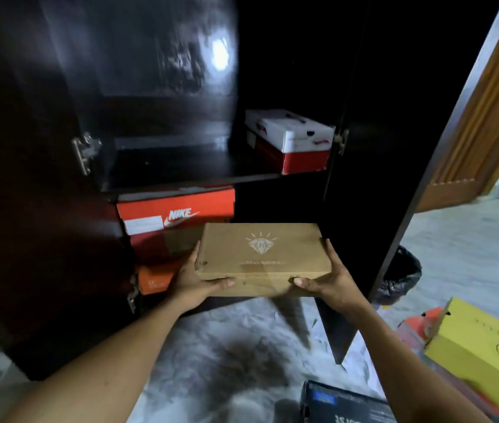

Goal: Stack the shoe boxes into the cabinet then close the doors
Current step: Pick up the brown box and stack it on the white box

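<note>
Head view is showing your left hand (194, 277) gripping the left end of the brown cardboard box (263, 257), thumb lying along its near face while the fingers are disappearing behind the end wall. Your right hand (330, 277) is gripping the opposite end the same way, thumb forward, fingers mostly hidden. You are holding the box level in the air at the mouth of the open cabinet (165, 117), by its lower compartment; whether the far edge is inside cannot be told. A pale diamond logo (261, 243) is showing on the lid, and the lettering under it is too blurred to read. Just behind the box's left corner, an orange Nike box (175, 213) is sitting under the shelf (181, 164), on something dark red that is hard to make out. A smaller orange box (153, 280) is peeking out beside your left wrist. A red-and-white box (291, 138) is resting on the shelf's right side. Darkness and glare are swallowing the upper interior. A yellow box (480, 346) and a black box (343, 404) are lying on the floor, cut off by the frame.
</note>
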